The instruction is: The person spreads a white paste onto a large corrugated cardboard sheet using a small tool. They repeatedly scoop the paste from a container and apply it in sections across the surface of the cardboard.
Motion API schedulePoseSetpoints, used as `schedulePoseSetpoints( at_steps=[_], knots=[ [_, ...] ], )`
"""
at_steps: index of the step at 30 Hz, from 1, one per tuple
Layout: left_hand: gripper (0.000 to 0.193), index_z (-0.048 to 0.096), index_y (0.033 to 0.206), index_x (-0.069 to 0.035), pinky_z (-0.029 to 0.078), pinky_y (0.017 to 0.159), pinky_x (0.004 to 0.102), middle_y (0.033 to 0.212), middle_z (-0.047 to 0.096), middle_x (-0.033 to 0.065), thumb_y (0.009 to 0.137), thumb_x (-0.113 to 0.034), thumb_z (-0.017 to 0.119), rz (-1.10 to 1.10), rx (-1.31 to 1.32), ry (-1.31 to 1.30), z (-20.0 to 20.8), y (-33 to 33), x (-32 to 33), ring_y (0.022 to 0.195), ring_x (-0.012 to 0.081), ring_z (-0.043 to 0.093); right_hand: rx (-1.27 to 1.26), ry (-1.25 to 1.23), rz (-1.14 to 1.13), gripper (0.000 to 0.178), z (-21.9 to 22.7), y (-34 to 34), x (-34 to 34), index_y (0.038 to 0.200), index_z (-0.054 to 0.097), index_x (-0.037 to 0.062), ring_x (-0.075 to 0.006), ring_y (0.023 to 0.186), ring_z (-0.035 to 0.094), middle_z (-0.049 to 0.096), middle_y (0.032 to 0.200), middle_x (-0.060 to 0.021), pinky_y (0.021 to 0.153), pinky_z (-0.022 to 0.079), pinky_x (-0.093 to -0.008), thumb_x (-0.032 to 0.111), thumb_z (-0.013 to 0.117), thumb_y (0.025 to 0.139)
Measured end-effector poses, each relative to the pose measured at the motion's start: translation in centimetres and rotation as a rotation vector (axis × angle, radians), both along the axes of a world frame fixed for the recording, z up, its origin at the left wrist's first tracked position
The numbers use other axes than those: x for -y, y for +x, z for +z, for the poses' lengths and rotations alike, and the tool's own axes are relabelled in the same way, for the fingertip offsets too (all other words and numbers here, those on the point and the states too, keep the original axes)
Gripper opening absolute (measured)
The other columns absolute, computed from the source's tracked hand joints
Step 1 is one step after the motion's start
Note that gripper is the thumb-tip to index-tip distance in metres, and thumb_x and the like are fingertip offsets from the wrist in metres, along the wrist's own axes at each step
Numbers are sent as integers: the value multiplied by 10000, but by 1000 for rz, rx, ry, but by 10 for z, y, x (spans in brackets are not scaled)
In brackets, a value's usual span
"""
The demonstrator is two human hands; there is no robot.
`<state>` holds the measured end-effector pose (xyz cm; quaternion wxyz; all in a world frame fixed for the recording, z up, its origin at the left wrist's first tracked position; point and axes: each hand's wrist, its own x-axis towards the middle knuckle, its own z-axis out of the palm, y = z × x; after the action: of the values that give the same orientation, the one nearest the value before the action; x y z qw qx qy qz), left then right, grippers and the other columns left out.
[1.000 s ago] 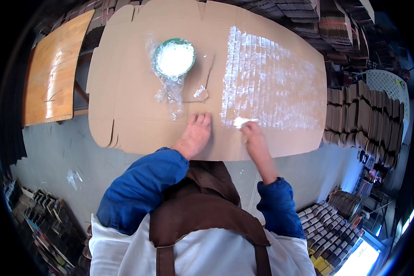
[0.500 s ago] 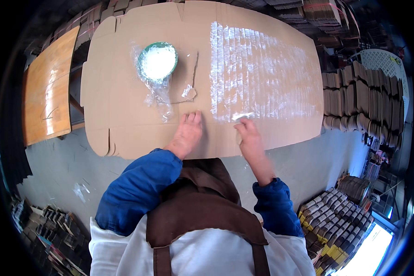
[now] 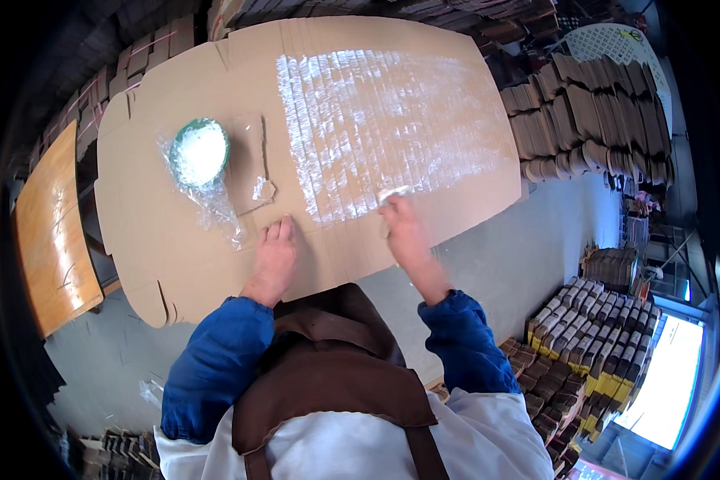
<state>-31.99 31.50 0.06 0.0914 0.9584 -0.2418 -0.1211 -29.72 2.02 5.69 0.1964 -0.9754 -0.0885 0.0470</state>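
Note:
A big flat cardboard sheet lies before me, with a wide patch of white glue smeared over its right half. My left hand rests flat on the cardboard near its front edge, fingers together and holding nothing. My right hand grips a small white spreader whose tip touches the lower edge of the glue patch. A green bowl of white paste sits in a clear plastic bag on the left part of the sheet.
A small cardboard offcut lies beside the bowl. A shiny wooden board stands at the left. Stacks of folded cardboard rise at the right, with bundles of printed cartons on the grey floor at the lower right.
The view has shifted, so the sheet sits higher and further left. My right hand stays at the lower edge of the glue patch with the spreader; my left hand remains flat.

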Motion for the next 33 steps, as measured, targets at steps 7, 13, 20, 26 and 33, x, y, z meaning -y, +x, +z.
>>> schedulePoseSetpoints(
  at_steps=[7,13,20,26,33],
  knots=[
    [527,539,1313,91,359,1098,428,1446,435,177,824,-95,592,-20,-6,-14,11,3,-1,1256,295,458,63,16,-156,299,-6,17,67,1035,649,26,-386,1125,568,563,1220,-175,935,499,-448,-105,561,782],
    [607,489,1367,59,340,1114,434,1471,417,154,857,-213,676,-5,-56,61,10,4,1,1288,300,438,60,-9,-209,316,-2,28,89,1012,658,50,-367,1116,591,595,1177,-162,911,513,-427,-120,589,755],
    [608,486,1366,65,342,1113,434,1451,432,160,861,-220,672,14,-69,20,15,6,4,1284,302,443,49,12,-85,356,-15,12,76,1040,654,46,-365,1132,581,586,1191,-157,925,510,-431,-137,564,748],
    [610,452,1391,68,355,1111,411,1461,421,160,877,-196,647,17,-71,41,19,5,2,1313,302,430,81,31,-170,397,8,30,38,1095,636,70,-360,1084,593,584,1191,-139,892,517,-440,-112,561,751],
    [573,480,1379,82,389,1086,387,1494,398,172,864,-135,606,10,-82,32,26,4,1,1292,285,446,110,43,-50,348,-8,40,-9,1083,635,79,-346,989,615,572,1123,-126,801,546,-457,-77,571,779]
  ],
)
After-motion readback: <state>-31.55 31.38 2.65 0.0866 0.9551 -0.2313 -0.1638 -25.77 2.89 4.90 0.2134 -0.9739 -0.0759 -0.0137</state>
